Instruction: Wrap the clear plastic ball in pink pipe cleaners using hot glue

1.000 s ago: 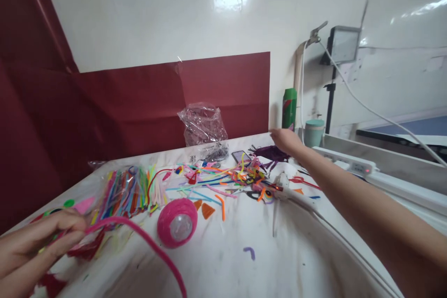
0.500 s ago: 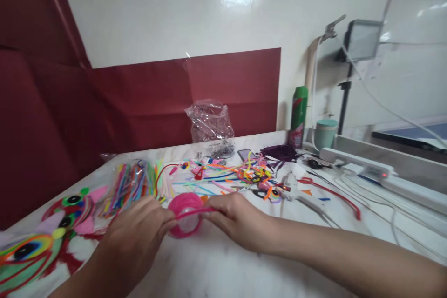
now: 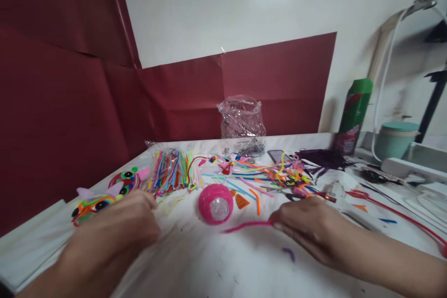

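My right hand [image 3: 296, 223] is closed on a pink pipe cleaner [image 3: 247, 226], pinching one end while the rest stretches left above the table. Smeared by motion, my left hand [image 3: 118, 223] is apart from it on the left, fingers curled in, with nothing showing in them. Between my hands, farther back, a clear ball partly wrapped in pink pipe cleaner [image 3: 206, 202] rests on the table, its bare part [image 3: 220, 208] facing me. Just beyond my left hand is a colourful mask-like piece with eyes [image 3: 94, 206], partly covered by the hand.
Bundled pipe cleaners [image 3: 171, 172] lie at the back left, loose ones [image 3: 286, 174] at the back right. Orange scraps [image 3: 241, 201] lie beside the ball. Behind stand a plastic bag [image 3: 242, 118], a green spray can [image 3: 354, 116] and a mint container [image 3: 398, 139]. Cables run along the right.
My hands have moved apart, and the left no longer holds the pink pipe cleaner's other end. The ball now shows uncovered between them. The view has turned left.
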Motion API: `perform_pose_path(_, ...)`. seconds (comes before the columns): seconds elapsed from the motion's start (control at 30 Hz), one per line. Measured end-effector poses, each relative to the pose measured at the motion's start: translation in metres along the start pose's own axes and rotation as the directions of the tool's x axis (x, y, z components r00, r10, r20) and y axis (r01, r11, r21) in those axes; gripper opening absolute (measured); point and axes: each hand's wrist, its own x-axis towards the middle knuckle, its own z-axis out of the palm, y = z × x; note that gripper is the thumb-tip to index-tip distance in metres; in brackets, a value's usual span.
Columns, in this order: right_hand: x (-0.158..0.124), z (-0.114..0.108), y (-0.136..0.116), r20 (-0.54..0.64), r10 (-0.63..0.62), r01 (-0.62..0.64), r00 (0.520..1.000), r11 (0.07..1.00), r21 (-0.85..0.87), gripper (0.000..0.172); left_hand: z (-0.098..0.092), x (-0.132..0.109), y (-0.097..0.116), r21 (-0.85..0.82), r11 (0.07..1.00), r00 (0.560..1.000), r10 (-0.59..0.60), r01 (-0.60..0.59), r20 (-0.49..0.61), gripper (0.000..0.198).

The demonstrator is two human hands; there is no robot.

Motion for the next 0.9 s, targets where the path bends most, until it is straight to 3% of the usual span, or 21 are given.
perform_pose_path(0.07,-0.001,0.004,0.000,-0.112,0.066,-0.079,0.992,0.990,-0.118,0.031,-0.004,0.006,0.002,-0.025,0.999,0.998,-0.038,0.037,-0.056,0.013)
perform_pose_path(0.1,0.002,0.007,-0.002,-0.143,0.066,-0.087,0.988,0.985,-0.148,0.029,-0.001,0.011,0.006,-0.047,0.997,0.997,-0.062,0.060,-0.054,0.017)
perform_pose_path(0.23,0.023,0.020,-0.026,-0.154,-0.038,0.020,0.987,0.993,-0.119,0.024,0.040,0.028,0.035,-0.072,0.983,0.986,-0.167,0.169,0.026,0.052)
perform_pose_path(0.3,0.032,0.024,-0.037,-0.140,-0.077,0.065,0.987,0.994,-0.090,0.022,0.061,0.034,0.047,-0.149,0.961,0.971,-0.221,0.233,0.092,0.037)
perform_pose_path(0.37,0.035,0.024,-0.042,-0.119,-0.107,0.098,0.987,0.992,-0.082,0.023,0.071,0.037,0.050,-0.179,0.958,0.971,-0.207,0.226,0.117,0.039)
perform_pose_path(0.57,0.013,0.010,-0.018,-0.067,-0.067,0.055,0.996,0.986,-0.157,0.026,0.052,0.025,0.029,-0.003,1.000,1.000,0.002,-0.002,-0.018,0.032)
perform_pose_path(0.73,-0.012,0.004,0.000,-0.066,0.010,-0.023,0.998,0.978,-0.209,0.026,0.038,0.003,0.012,0.051,0.999,0.999,-0.013,0.015,-0.035,0.024)
perform_pose_path(0.9,-0.017,-0.005,-0.006,0.053,-0.026,0.035,0.998,0.983,-0.179,0.030,0.037,-0.008,0.003,0.071,0.997,0.999,-0.029,0.030,-0.018,0.021)
